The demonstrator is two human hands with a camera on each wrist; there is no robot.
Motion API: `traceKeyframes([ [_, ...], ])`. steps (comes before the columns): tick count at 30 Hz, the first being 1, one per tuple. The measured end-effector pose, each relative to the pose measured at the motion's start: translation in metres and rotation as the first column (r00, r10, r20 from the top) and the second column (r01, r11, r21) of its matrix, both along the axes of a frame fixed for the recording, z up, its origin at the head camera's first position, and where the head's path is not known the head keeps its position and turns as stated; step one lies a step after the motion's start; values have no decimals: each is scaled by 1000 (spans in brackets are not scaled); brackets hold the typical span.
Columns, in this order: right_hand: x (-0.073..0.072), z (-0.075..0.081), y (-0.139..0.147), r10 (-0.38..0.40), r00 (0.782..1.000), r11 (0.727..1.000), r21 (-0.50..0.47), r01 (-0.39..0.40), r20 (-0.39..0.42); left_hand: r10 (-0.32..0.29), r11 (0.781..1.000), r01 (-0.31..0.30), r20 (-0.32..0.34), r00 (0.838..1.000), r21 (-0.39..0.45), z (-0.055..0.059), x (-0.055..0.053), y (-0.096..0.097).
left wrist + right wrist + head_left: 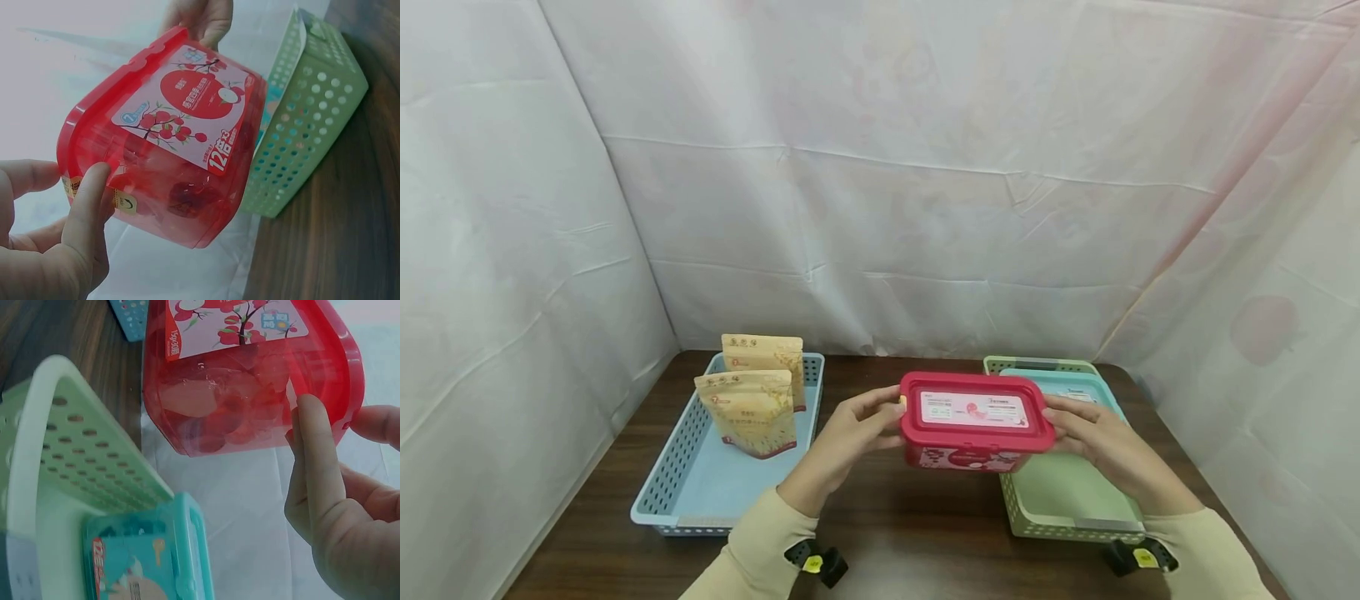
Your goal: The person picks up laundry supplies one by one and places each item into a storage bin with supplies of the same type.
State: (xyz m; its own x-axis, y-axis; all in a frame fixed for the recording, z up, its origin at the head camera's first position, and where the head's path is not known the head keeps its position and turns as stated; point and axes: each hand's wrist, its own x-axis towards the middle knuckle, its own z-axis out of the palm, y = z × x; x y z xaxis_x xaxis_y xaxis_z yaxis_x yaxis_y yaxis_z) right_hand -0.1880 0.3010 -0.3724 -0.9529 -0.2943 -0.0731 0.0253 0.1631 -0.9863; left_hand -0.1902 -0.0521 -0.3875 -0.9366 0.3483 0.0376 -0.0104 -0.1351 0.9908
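Observation:
A red lidded plastic box [973, 410] with a pink label is held up above the table between both hands. My left hand [857, 437] grips its left end, thumb and fingers at the lid's rim. On the opposite end, my right hand [1101, 442] holds it the same way. Through the clear red wall in the left wrist view, dark contents of the box [187, 197] show faintly. Below and to the right stands the green basket [1075, 529], holding a turquoise lidded box [134, 556] at its back part.
To the left, a light blue basket [655, 483] holds two yellow stand-up pouches, a front one [752, 412] and a back one [763, 352]. Both baskets sit on a dark wooden table [910, 533]. White fabric sheets [880, 208] hang behind and along the sides.

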Motion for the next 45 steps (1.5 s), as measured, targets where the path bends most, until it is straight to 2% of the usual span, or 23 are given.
traceKeyframes([
  [6, 5, 1, 13, -77, 997, 996, 37, 77, 8, -15, 1000, 15, -8, 1000, 18, 0, 0, 15],
  [15, 9, -1, 39, -74, 997, 997, 37, 74, -20, -39, 999, 39, -16, 999, 25, -2, 0, 38],
  [19, 10, -2, 50, -85, 996, 993, 75, 86, -15, -46, 998, 46, -15, 999, 38, -4, -1, 49],
  [24, 14, -1, 63, -131, 991, 981, 142, 130, 0, -61, 997, 61, -8, 998, 56, -5, 1, 64],
  [30, 20, -2, 81, -163, 986, 966, 198, 164, -21, -73, 995, 72, 9, 997, 73, -4, 5, 83],
  [33, 23, -4, 91, -189, 982, 959, 216, 182, 9, -81, 994, 80, 11, 997, 80, -3, 6, 94],
  [38, 27, -7, 107, -233, 972, 937, 273, 220, 17, -110, 990, 110, 2, 994, 93, -4, 8, 110],
  [41, 29, -9, 115, -248, 969, 937, 254, 241, -7, -124, 986, 122, 13, 992, 110, -5, 9, 118],
  [45, 31, -10, 124, -262, 965, 949, 176, 263, -26, -138, 982, 134, 28, 990, 133, -5, 11, 128],
])
